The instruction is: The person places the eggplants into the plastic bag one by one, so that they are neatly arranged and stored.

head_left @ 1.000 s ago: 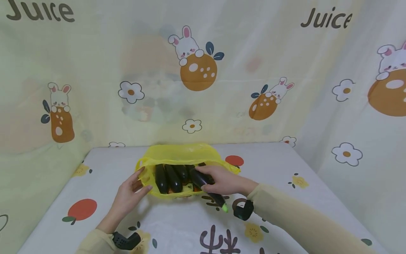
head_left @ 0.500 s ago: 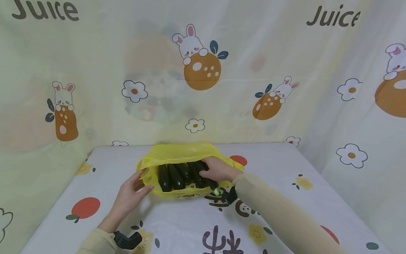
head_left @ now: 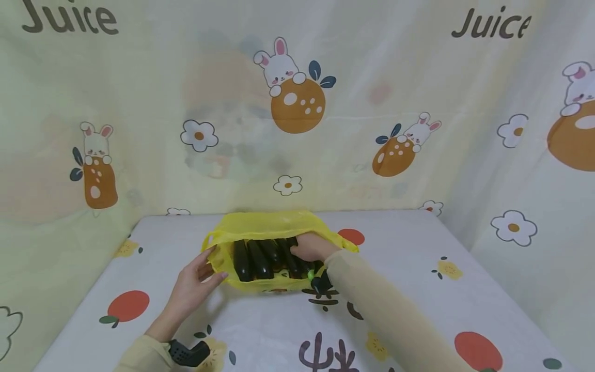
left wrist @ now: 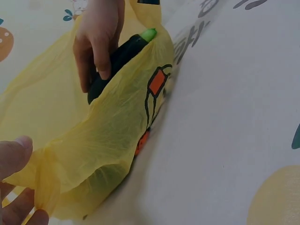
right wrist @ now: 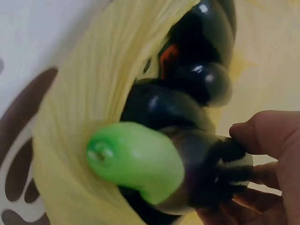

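Note:
A yellow plastic bag lies on its side with its mouth toward me. Inside it, several dark eggplants lie side by side. My right hand reaches into the right side of the mouth and grips an eggplant, its green stem end pointing out toward me. The right wrist view shows this eggplant close up, against other dark eggplants. At the left side of the mouth, my left hand holds the bag's edge, thumb at the front, fingers partly behind the plastic.
A white printed cloth with fruit and flower pictures covers the table. Behind it hangs a pale curtain with rabbit and flower prints, which continues along both sides.
My right hand has moved left and farther into the bag with the eggplant, which now lies beside the others. My left hand keeps its place at the bag's edge.

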The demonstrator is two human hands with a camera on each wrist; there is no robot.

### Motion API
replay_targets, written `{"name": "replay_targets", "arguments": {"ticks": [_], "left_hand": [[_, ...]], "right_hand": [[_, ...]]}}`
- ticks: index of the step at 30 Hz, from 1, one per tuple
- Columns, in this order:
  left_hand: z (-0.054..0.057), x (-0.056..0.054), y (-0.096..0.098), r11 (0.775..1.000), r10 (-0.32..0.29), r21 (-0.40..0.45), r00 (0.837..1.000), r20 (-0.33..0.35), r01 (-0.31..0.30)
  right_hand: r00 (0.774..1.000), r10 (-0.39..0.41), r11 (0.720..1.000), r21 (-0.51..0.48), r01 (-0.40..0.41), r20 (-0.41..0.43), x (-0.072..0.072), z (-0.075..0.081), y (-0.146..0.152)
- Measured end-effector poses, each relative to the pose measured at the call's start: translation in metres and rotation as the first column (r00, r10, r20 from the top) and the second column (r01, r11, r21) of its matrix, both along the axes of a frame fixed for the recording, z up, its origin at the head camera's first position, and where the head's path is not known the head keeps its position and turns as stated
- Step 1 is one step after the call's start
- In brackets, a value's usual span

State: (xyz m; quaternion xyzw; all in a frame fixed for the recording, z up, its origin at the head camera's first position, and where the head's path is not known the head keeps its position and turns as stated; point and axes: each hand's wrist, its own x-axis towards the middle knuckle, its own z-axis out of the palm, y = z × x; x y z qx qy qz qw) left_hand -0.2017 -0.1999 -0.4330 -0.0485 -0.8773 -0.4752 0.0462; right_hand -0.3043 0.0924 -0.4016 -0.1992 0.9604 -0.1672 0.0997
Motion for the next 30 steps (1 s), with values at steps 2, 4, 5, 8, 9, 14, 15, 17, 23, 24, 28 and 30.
{"name": "replay_targets", "arguments": {"ticks": [2, 4, 5, 8, 9, 14, 15, 17, 23, 24, 28, 30], "left_hand": [[-0.001, 0.000, 0.000, 1.000, -0.002, 0.002, 1.000, -0.005, 0.002], [-0.001, -0.001, 0.001, 1.000, -0.002, 0.004, 1.000, -0.003, 0.002], [-0.002, -0.001, 0.001, 1.000, 0.001, 0.004, 1.000, -0.001, -0.001], [-0.002, -0.001, 0.002, 1.000, 0.010, 0.001, 1.000, 0.007, -0.010], [-0.002, -0.001, 0.002, 1.000, 0.011, 0.001, 1.000, 0.009, -0.011], [-0.001, -0.001, 0.003, 1.000, 0.009, -0.003, 1.000, 0.000, -0.009], [-0.001, -0.001, 0.003, 1.000, 0.006, -0.003, 1.000, -0.004, -0.006], [-0.001, -0.001, 0.004, 1.000, 0.001, -0.002, 1.000, -0.009, -0.001], [-0.001, 0.000, 0.006, 1.000, 0.008, -0.018, 1.000, 0.003, -0.008], [-0.001, 0.000, 0.006, 1.000, 0.010, -0.020, 1.000, 0.005, -0.010], [0.000, 0.001, 0.007, 1.000, 0.011, -0.021, 1.000, 0.009, -0.011], [0.001, 0.002, 0.007, 1.000, 0.010, -0.023, 1.000, 0.002, -0.010]], "right_hand": [[0.999, 0.010, 1.000, 0.029, -0.009, -0.033, -0.001, -0.002, 0.000], [0.997, 0.019, 0.998, 0.060, -0.014, -0.070, -0.003, -0.003, 0.000], [0.996, 0.022, 0.997, 0.070, -0.016, -0.087, -0.003, -0.004, 0.001], [0.997, 0.014, 0.995, 0.104, -0.006, -0.080, -0.005, -0.005, 0.000], [0.998, 0.005, 0.993, 0.118, 0.003, -0.062, -0.005, -0.005, -0.001], [0.999, -0.030, 0.983, 0.180, 0.024, 0.029, -0.005, -0.006, -0.004], [0.999, -0.033, 0.982, 0.186, 0.026, 0.036, -0.005, -0.007, -0.004], [0.999, -0.039, 0.981, 0.193, 0.032, 0.036, -0.005, -0.008, -0.005], [0.999, -0.041, 0.968, 0.247, 0.032, 0.032, -0.003, -0.017, -0.005], [0.999, -0.034, 0.966, 0.258, 0.023, 0.038, -0.003, -0.018, -0.005], [1.000, 0.006, 0.960, 0.279, -0.011, 0.018, -0.002, -0.021, -0.004], [1.000, 0.005, 0.967, 0.254, -0.003, -0.008, 0.000, -0.019, -0.004]]}}
